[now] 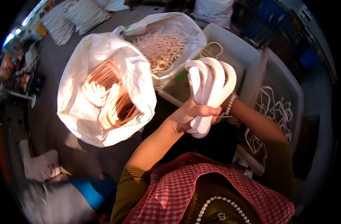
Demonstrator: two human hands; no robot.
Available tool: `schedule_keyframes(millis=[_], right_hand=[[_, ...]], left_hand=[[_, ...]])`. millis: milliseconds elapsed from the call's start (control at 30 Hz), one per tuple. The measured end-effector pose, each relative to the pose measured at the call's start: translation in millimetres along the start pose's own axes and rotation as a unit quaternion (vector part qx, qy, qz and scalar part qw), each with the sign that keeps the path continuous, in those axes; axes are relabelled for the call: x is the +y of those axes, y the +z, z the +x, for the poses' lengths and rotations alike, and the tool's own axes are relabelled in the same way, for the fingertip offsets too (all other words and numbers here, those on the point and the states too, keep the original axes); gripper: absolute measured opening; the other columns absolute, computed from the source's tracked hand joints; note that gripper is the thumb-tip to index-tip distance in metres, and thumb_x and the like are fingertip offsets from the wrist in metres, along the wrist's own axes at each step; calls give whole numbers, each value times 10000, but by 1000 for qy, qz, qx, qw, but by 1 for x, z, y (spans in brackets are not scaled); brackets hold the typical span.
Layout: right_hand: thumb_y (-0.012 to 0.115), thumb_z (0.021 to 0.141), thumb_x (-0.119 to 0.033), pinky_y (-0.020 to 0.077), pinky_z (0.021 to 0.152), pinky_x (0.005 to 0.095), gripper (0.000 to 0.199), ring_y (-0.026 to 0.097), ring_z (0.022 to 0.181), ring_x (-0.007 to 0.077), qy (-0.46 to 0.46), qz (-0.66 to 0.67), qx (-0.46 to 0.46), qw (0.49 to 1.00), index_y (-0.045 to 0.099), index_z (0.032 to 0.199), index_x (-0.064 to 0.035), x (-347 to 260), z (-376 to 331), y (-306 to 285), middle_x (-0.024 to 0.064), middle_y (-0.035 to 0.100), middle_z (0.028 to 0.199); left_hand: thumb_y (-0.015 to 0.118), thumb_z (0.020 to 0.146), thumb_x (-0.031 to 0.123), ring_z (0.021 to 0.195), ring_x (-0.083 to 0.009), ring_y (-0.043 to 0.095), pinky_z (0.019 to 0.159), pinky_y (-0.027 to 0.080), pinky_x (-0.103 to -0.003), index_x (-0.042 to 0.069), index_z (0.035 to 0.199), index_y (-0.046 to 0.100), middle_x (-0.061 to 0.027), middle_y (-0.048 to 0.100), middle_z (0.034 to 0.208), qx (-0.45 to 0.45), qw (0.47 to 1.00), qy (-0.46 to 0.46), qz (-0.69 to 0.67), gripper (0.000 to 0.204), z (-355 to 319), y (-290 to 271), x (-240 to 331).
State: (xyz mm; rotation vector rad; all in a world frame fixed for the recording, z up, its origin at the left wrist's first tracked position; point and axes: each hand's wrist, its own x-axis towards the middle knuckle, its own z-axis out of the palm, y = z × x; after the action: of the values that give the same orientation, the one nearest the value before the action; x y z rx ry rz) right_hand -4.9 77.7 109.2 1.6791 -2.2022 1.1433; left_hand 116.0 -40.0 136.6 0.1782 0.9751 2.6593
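**Hands Gather a Bunch of Pale Hangers**

Two big white sacks sit open. One sack (103, 89) at nine o'clock holds stacked hangers. The other sack (166, 41) at twelve o'clock is full of small thin sticks. Two grey bins (286, 93) stand at three o'clock.

The left hand (191, 114) is squeezed shut around about four hangers (211, 86) in the middle. The right hand (224, 108) is hidden behind them; I cannot tell its grip. I think bunching is going on.
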Motion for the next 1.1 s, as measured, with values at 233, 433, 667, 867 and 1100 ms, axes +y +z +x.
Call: schedule_keyframes(millis=[233, 433, 667, 867, 1100], right_hand=[[649, 776, -88, 364, 1014, 488, 505, 456, 1212, 400, -47, -189, 93, 977, 499, 1249, 5, -17, 33, -25, 214, 478, 1297], [573, 926, -277, 464, 874, 325, 453, 556, 1067, 225, 202, 206, 93, 953, 483, 1277, -5, -46, 64, 34, 148, 557, 1213], [699, 827, -358, 448, 934, 422, 682, 544, 1146, 232, 413, 522, -136, 734, 401, 1382, -99, -30, 79, 133, 144, 548, 1262], [679, 834, -152, 525, 791, 301, 354, 649, 879, 165, 396, 608, -54, 686, 580, 1141, -5, -46, 92, 114, 68, 662, 1019], [657, 843, -128, 506, 754, 285, 371, 608, 867, 127, 304, 527, -6, 794, 515, 1140, 42, -82, 119, 75, 86, 626, 995]], left_hand=[[677, 653, 141, 586, -142, 527, 543, 423, -267, -18, 1027, 529, -83, 542, 695, 30, 985, 115, 121, 433, -67, 32, 67], [764, 628, 148, 571, -145, 538, 487, 416, -241, -26, 1054, 523, -82, 573, 722, 15, 917, 326, 229, 520, -123, 21, 121], [674, 758, 177, 648, -104, 425, 543, 353, -230, -63, 1201, 403, -44, 456, 781, 225, 870, 327, 291, 572, -173, -20, 189], [636, 789, 229, 641, -86, 418, 598, 362, -235, -50, 1335, 312, -11, 443, 783, 155, 850, 363, 350, 693, -204, -29, 208], [715, 684, 102, 739, -148, 578, 679, 485, -255, -69, 1188, 479, -90, 604, 867, 215, 895, 125, 370, 582, -185, -32, 188]])
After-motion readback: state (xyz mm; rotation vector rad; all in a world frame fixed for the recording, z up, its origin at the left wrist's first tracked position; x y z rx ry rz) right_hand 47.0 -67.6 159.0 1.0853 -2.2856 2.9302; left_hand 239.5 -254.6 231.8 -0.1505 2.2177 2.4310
